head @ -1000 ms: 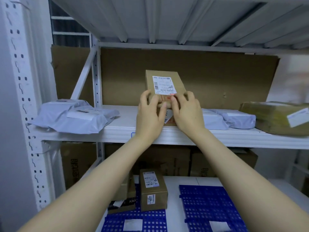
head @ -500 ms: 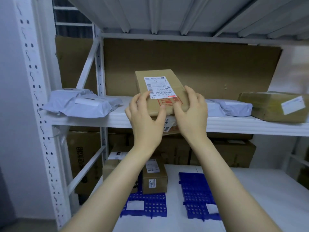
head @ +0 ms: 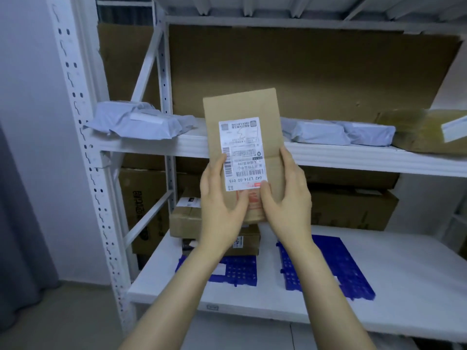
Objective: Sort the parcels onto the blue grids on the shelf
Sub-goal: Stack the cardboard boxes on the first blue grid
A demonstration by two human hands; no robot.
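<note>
A flat brown cardboard parcel (head: 242,107) with a white shipping label is held upright in the air in front of the middle shelf. My left hand (head: 218,198) grips its lower left edge, and my right hand (head: 285,198) grips its lower right edge. Below, on the lower shelf, lie two blue grids: the left blue grid (head: 237,271) carries small brown boxes (head: 246,243) at its far end, and the right blue grid (head: 336,263) is partly behind my right forearm.
Grey poly-bag parcels lie on the middle shelf at left (head: 136,122) and right (head: 336,132), with a taped brown box (head: 427,132) at far right. Large cartons (head: 353,208) stand behind the grids. A white perforated shelf post (head: 83,147) rises at left.
Both hands have lifted the brown parcel off the middle shelf and pulled it toward me, tilting it upright. The view has backed away, showing more of the lower shelf.
</note>
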